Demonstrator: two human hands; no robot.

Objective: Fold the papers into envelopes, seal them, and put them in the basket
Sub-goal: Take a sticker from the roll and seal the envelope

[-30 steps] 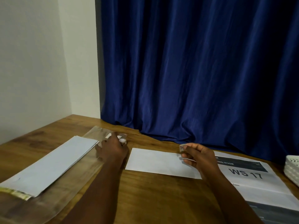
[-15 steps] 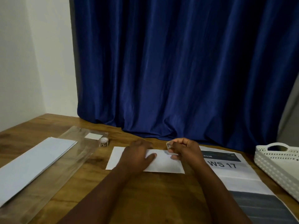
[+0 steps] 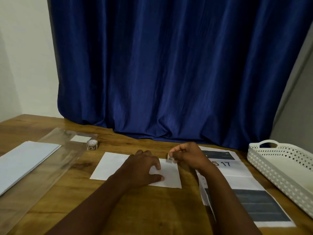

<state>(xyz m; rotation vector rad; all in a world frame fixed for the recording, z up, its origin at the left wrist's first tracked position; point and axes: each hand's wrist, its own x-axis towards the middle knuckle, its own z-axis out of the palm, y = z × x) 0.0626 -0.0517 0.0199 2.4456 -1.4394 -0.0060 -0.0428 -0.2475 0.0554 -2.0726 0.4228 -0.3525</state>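
Observation:
A white folded envelope (image 3: 111, 164) lies flat on the wooden table (image 3: 152, 209) in front of me. My left hand (image 3: 144, 167) presses down on its middle with spread fingers. My right hand (image 3: 188, 156) hovers at the envelope's top right edge and pinches a small sticker (image 3: 169, 157) between thumb and fingertips. A small sticker roll (image 3: 92, 144) stands to the upper left. The white perforated basket (image 3: 277, 167) sits at the right edge of the table.
A stack of white paper (image 3: 25, 160) lies at the left, beside a clear plastic sleeve (image 3: 55, 160). A printed sheet marked "17" (image 3: 237, 180) lies under my right forearm. A dark blue curtain (image 3: 169, 65) hangs behind the table.
My left hand left the sticker roll and came down onto the envelope. My right hand kept its pinch on the sticker at the envelope's top edge. The view swung right, showing the basket.

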